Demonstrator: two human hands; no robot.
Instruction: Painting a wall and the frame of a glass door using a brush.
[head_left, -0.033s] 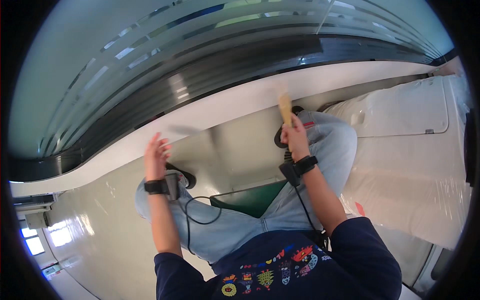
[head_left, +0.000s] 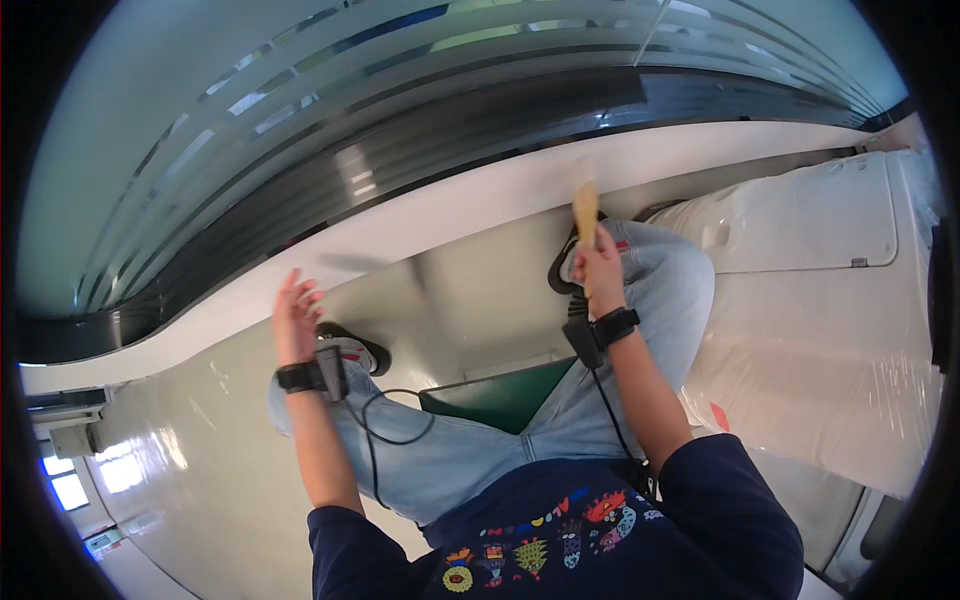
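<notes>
Apparently mid-brushing; finished share unclear. Centre-right: right hand (head_left: 601, 272), fingers closed round wooden-handled brush (head_left: 586, 212), white skirting (head_left: 450, 215) beyond, contact uncertain. Centre-left: left hand (head_left: 296, 320) loosely open, empty.

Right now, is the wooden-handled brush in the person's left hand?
No: the right hand grips the wooden-handled brush, while the left hand is raised with nothing visible in it.

The brush handle (head_left: 586, 213) looks wooden, the floor (head_left: 220, 460) glossy.
</notes>
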